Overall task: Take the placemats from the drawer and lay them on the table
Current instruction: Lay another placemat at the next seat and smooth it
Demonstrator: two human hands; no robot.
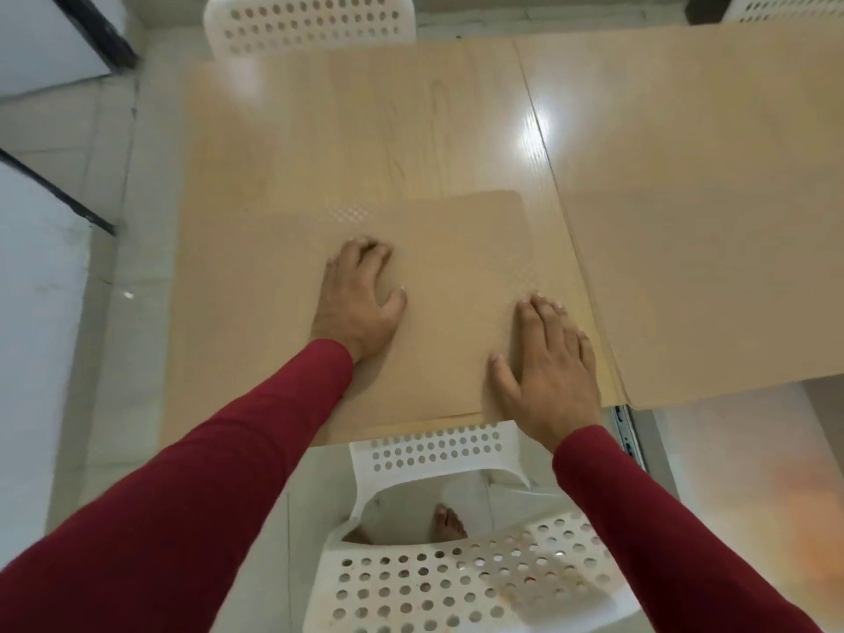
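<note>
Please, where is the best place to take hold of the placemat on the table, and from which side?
Probably the far right corner of the placemat, from the right: it lies flat, so pinch a thin edge. That rounded corner is free, while the left hand and right hand rest nearer.

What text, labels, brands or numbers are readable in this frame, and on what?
None readable.
The placemat under the left hand and right hand shows only a woven dot pattern, no print.
The table shows bare wood grain and glare.
The white chairs, near and far, show only punched holes.
The metal rail at the table's near edge carries no legible marks.
</note>
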